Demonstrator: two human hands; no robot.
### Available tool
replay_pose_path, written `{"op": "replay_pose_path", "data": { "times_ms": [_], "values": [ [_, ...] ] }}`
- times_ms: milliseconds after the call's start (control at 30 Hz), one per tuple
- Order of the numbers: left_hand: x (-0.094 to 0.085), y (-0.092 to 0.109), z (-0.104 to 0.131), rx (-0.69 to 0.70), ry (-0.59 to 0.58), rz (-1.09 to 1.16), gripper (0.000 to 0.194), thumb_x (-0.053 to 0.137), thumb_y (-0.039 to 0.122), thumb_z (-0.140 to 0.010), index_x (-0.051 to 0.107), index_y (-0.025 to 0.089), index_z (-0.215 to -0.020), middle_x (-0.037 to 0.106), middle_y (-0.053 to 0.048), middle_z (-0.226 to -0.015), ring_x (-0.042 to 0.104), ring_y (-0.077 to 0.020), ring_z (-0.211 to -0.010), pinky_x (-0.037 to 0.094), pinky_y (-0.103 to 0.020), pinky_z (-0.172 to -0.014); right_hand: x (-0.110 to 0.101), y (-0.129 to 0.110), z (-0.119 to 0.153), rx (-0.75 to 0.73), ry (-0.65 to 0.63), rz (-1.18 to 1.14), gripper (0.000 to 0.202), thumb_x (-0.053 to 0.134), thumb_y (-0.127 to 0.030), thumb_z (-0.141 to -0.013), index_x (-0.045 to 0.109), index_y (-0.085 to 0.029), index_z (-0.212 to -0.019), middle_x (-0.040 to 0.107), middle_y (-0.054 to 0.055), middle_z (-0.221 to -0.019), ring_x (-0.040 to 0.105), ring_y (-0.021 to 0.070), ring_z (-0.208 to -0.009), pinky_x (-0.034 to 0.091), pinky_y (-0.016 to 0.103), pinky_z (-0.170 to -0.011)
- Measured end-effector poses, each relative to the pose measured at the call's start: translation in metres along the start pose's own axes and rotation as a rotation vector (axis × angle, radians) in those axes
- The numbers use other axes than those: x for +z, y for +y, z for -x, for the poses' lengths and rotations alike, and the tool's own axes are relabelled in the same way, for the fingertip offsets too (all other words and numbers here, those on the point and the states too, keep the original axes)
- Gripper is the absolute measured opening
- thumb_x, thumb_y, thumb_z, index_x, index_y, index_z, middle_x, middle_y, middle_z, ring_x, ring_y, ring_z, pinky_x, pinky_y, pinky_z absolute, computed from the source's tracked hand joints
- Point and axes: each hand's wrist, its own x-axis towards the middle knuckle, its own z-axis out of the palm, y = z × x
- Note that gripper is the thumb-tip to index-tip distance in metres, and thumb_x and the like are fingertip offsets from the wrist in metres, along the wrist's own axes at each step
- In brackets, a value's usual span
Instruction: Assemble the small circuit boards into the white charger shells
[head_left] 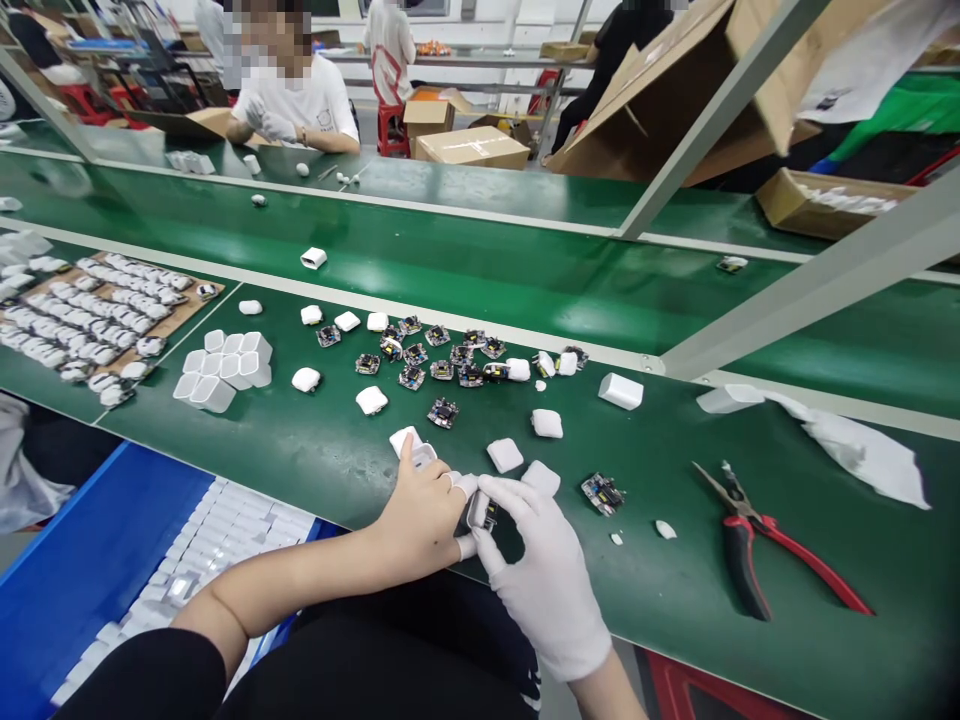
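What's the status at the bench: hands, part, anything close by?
Left hand and gloved right hand both pinch a small white housing with a board in it. Loose caps and a circuit board close by; pliers apart at right.

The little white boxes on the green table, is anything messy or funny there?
Mostly tidy stacks, but white shells and circuit boards lie scattered loosely. A crumpled white cloth sprawls beside the pliers. The left hand and gloved right hand pinch one charger part.
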Motion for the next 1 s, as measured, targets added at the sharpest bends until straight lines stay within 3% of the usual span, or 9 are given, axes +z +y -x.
{"op": "replay_pose_path", "data": {
  "times_ms": [133, 267, 367, 467, 667, 767, 833, 900, 1000],
  "values": [
    [0.002, -0.001, 0.001, 0.024, 0.05, 0.035, 0.032, 0.064, 0.036, -0.078, 0.063, 0.015, -0.102, 0.071, -0.009, -0.083, 0.063, -0.029, -0.09, 0.012, -0.076, -0.108, 0.007, 0.002, 0.005, 0.233, -0.046, -0.288, 0.039, 0.064, -0.031, -0.082, 0.061, -0.023, -0.12, 0.06, 0.012, -0.129, 0.057, 0.0289, -0.12, 0.05, 0.051, -0.1],
    [-0.001, -0.001, 0.003, 0.114, 0.272, 0.058, 0.031, 0.061, 0.033, -0.079, 0.063, 0.017, -0.106, 0.072, -0.005, -0.081, 0.066, -0.0244, -0.086, 0.007, -0.07, -0.113, 0.008, -0.002, 0.008, 0.534, -0.092, -0.615, 0.067, 0.069, -0.046, -0.081, 0.045, -0.023, -0.139, 0.053, 0.015, -0.141, 0.055, 0.0291, -0.126, 0.046, 0.051, -0.105],
    [-0.009, 0.003, 0.003, 0.189, 0.451, 0.037, 0.032, 0.06, 0.029, -0.077, 0.063, 0.019, -0.107, 0.073, -0.005, -0.082, 0.068, -0.0233, -0.087, 0.003, -0.066, -0.115, 0.001, -0.008, 0.006, 0.527, -0.204, -0.906, 0.073, 0.075, -0.052, -0.074, 0.051, -0.021, -0.135, 0.058, 0.015, -0.137, 0.057, 0.0312, -0.124, 0.047, 0.049, -0.105],
    [-0.016, 0.009, 0.003, 0.223, 0.534, 0.032, 0.032, 0.061, 0.026, -0.075, 0.064, 0.019, -0.106, 0.073, -0.004, -0.081, 0.069, -0.023, -0.088, 0.003, -0.064, -0.116, -0.003, -0.016, 0.003, 0.533, -0.13, -0.969, 0.061, 0.078, -0.051, -0.072, 0.061, -0.021, -0.122, 0.067, 0.013, -0.126, 0.063, 0.0313, -0.116, 0.05, 0.048, -0.102],
    [-0.016, 0.011, 0.007, 0.208, 0.471, 0.15, 0.034, 0.063, 0.026, -0.075, 0.062, 0.022, -0.109, 0.074, -0.004, -0.096, 0.068, -0.0221, -0.091, 0.009, -0.06, -0.117, 0.003, -0.019, 0.005, 0.571, -0.146, -1.013, 0.05, 0.076, -0.048, -0.076, 0.065, -0.02, -0.115, 0.072, 0.011, -0.112, 0.068, 0.0301, -0.105, 0.054, 0.044, -0.094],
    [-0.021, 0.007, 0.009, 0.156, 0.392, 0.297, 0.031, 0.067, 0.029, -0.075, 0.063, 0.02, -0.105, 0.074, -0.005, -0.096, 0.065, -0.0203, -0.085, 0.03, -0.051, -0.111, 0.005, -0.012, 0.016, 0.432, -0.125, -0.849, 0.064, 0.069, -0.053, -0.081, 0.053, -0.021, -0.134, 0.062, 0.014, -0.132, 0.061, 0.0315, -0.119, 0.051, 0.048, -0.101],
    [-0.027, 0.005, 0.009, 0.068, 0.282, 0.461, 0.032, 0.071, 0.035, -0.073, 0.065, 0.02, -0.101, 0.072, -0.004, -0.09, 0.061, -0.0188, -0.08, 0.046, -0.04, -0.093, 0.003, -0.007, 0.022, 0.212, -0.024, -0.594, 0.078, 0.072, -0.051, -0.079, 0.04, -0.024, -0.145, 0.053, 0.016, -0.141, 0.054, 0.0341, -0.128, 0.047, 0.053, -0.104],
    [-0.034, 0.005, 0.009, -0.031, 0.153, 0.612, 0.036, 0.075, 0.041, -0.071, 0.066, 0.019, -0.098, 0.068, -0.002, -0.084, 0.057, -0.0167, -0.074, 0.049, -0.031, -0.074, -0.001, -0.005, 0.025, -0.073, 0.086, -0.311, 0.078, 0.077, -0.035, -0.077, 0.038, -0.029, -0.145, 0.055, 0.014, -0.138, 0.054, 0.034, -0.127, 0.046, 0.056, -0.105],
    [-0.043, 0.007, 0.007, -0.121, 0.025, 0.697, 0.036, 0.077, 0.044, -0.068, 0.069, 0.02, -0.094, 0.063, -0.001, -0.08, 0.052, -0.015, -0.071, 0.045, -0.027, -0.067, -0.009, -0.007, 0.02, -0.397, 0.107, -0.095, 0.067, 0.072, -0.012, -0.078, 0.046, -0.032, -0.136, 0.067, 0.008, -0.115, 0.065, 0.0277, -0.11, 0.054, 0.049, -0.096]
  ]
}}
